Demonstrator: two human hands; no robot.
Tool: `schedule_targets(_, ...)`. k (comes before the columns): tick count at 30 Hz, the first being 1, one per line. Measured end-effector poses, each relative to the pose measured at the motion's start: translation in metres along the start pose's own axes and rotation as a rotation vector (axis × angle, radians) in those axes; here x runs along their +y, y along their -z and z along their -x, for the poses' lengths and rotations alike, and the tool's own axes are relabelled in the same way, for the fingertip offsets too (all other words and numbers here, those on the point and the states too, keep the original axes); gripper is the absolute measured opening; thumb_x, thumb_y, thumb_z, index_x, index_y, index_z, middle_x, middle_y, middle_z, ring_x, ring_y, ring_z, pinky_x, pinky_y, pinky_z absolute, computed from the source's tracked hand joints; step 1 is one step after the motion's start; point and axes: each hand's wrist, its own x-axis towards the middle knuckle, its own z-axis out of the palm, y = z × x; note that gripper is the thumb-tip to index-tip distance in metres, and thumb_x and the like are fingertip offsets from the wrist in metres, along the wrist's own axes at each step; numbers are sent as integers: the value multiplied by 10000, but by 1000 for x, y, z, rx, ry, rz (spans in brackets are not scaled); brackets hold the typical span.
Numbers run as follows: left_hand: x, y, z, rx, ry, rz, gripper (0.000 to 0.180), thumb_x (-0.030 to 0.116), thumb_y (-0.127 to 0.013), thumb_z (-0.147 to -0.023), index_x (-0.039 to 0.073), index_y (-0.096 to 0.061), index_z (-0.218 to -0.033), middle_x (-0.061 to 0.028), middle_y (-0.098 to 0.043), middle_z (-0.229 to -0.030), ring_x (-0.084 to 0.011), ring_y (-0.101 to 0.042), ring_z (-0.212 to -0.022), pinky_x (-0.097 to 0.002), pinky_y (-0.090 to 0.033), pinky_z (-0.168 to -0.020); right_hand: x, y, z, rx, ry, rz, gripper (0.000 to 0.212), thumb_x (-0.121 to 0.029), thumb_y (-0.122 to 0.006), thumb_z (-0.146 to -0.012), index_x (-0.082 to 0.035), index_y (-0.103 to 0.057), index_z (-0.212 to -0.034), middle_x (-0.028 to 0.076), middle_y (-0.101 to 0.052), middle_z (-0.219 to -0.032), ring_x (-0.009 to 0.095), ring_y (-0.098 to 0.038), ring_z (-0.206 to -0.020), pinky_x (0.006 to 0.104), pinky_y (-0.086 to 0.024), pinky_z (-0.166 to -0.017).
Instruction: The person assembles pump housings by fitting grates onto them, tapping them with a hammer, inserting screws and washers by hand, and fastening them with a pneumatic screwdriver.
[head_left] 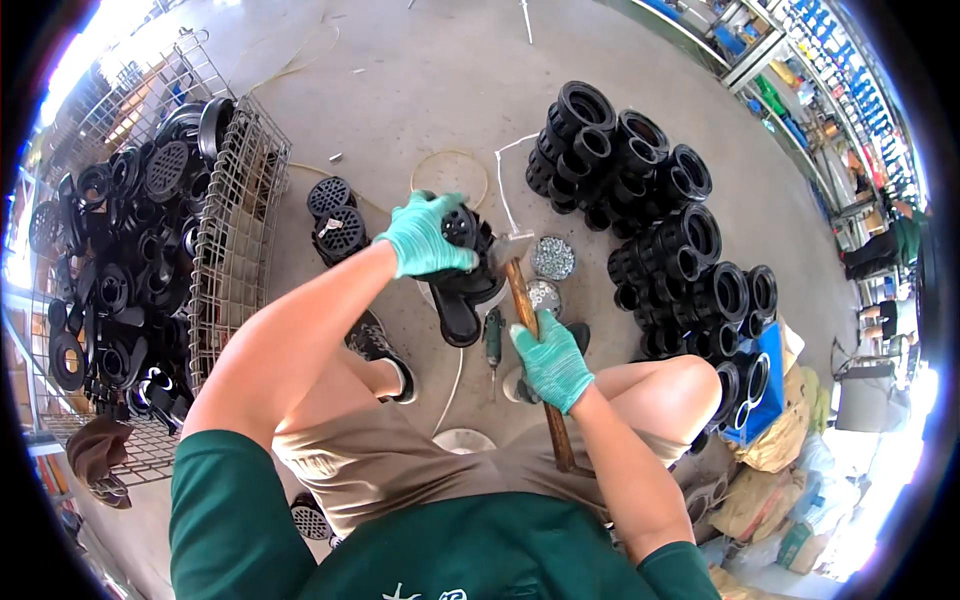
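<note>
In front of my knees, my left hand (428, 236), in a green glove, grips a black molded part (459, 316) with a rounded lower end. Its fingers curl over the top of the part and hide some of it. My right hand (553, 366), gloved the same way, is closed round the wooden handle of a hammer (523, 298). The hammer's metal head is just right of the black part; I cannot tell whether they touch. A tub of small metal fasteners (553, 258) stands right of the hammer head, with a second fastener tub (543, 296) below it.
A green power drill (493, 340) stands between my feet. Stacked black rings (690, 235) rise at the right, near a blue bin (765, 385). A wire cage (240, 190) full of black parts is at the left. Round black grates (340, 230) lie beyond my left forearm.
</note>
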Motion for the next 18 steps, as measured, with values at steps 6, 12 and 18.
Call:
schedule_targets(6,-20,-6,-5,95,11,7,1101,506,-922,-589,157,-436,-1513,-279,-350,-1515,-478,-485,-1329,-487,-432,-1129,-21,10,10,-7,-145,-196,270,-257,-603,-1016,-65,-542,-1195,-10,-503,-697,79,-494,-538,277,-427,-473)
schedule_targets(12,-12,-3,-4,-19,42,-100,1173,515,-926,-576,152,-377,-1547,-311,-222,-1597,-473,-368,-1431,-500,-415,-1141,-16,6,3,-72,-266,-373,255,-244,-604,-1020,-67,-532,-1189,-14,-475,-672,83,-457,-494,271,-403,-439)
schedule_targets(18,-5,19,6,-214,-61,-245,1355,469,-946,-559,188,-152,-1622,-276,-202,-1622,-498,-398,-1400,-512,-422,-1138,11,-4,-4,-76,-193,-268,273,-250,-610,-1014,-20,-557,-1151,22,-534,-685,119,-498,-523,301,-436,-486)
